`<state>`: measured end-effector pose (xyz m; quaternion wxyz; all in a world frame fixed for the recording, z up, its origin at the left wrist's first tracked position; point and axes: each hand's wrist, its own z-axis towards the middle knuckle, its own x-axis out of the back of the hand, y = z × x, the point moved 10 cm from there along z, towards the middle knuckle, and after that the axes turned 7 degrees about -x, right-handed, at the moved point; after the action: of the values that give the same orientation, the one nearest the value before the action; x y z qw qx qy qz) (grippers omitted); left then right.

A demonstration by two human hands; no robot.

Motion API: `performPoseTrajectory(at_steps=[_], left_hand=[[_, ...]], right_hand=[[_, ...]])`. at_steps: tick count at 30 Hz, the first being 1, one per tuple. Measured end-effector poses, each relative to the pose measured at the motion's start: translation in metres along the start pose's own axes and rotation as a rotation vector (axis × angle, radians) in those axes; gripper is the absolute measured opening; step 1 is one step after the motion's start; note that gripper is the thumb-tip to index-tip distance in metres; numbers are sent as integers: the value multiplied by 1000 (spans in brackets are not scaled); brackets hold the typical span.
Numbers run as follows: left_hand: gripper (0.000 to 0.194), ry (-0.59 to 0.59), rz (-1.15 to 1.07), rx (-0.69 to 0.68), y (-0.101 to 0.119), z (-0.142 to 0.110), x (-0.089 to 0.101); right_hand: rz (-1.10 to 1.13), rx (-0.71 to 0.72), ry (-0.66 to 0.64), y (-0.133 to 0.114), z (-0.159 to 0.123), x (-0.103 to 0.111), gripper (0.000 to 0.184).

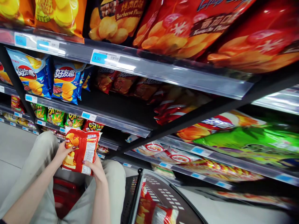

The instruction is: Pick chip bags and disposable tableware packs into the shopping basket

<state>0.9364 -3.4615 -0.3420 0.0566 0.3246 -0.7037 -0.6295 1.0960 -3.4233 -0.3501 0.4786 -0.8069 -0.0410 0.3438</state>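
Between my knees, both of my hands grip a red chip bag [80, 151] by its two sides, its printed white panel facing me on the right half. My left hand [64, 152] closes on the left edge, thumb across the front. On the right edge, my right hand [95, 166] pinches the lower part with its thumb in front. Fingers behind the bag are hidden. To the right of my knee stands a dark shopping basket [161, 189] with red chip bags [151, 207] inside.
Blue chip bags [66, 81] stand on the middle shelf [116, 109], with darker red bags [123, 81] further back. Larger bags [177, 28] fill the top shelf. A slanting black post [187, 115] divides the shelving. Beneath me is a red stool [64, 196].
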Motion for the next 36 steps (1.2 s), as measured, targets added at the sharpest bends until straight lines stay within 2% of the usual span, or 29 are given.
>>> performPoseTrajectory(at_steps=[7,19,36], left_hand=[[52,-21,-22,5,1,0,0],[47,34,53,-25,1,1,9],[43,-20,30,15,-2,-1,1]], right_hand=[[-53,57,-10,-7,-3,-1,73],[-62,30,11,-8,-4,-1,75],[-34,13,18,-4,-3,0,70]])
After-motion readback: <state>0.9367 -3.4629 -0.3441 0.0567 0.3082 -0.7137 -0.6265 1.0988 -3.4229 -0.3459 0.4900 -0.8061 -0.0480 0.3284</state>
